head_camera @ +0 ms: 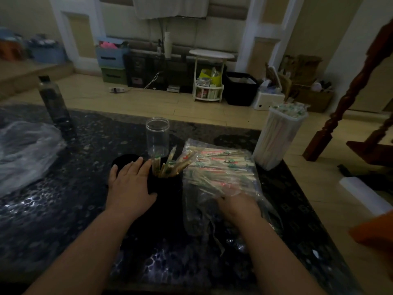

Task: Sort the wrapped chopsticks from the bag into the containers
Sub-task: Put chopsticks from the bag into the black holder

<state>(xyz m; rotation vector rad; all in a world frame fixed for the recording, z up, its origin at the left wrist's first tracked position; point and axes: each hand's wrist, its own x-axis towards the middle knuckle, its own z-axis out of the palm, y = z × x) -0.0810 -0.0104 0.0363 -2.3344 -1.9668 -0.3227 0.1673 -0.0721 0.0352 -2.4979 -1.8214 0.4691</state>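
Note:
A clear plastic bag (212,167) of wrapped chopsticks (221,165) lies on the dark table, right of centre. My right hand (238,206) reaches into the bag's near end. Its fingers are blurred under the plastic, down among the chopsticks. A black container (165,186) left of the bag holds several wrapped chopsticks (170,165) standing upright. My left hand (130,186) rests against that container's left side with its fingers straight. An empty clear jar (157,136) stands just behind it. A tall white container (276,137) packed with chopsticks stands at the table's right edge.
A dark bottle (53,99) stands at the far left of the table (63,209), with crumpled clear plastic (25,150) near it. A round black object (124,160) lies behind my left hand. A wooden stair post (348,99) rises to the right, off the table.

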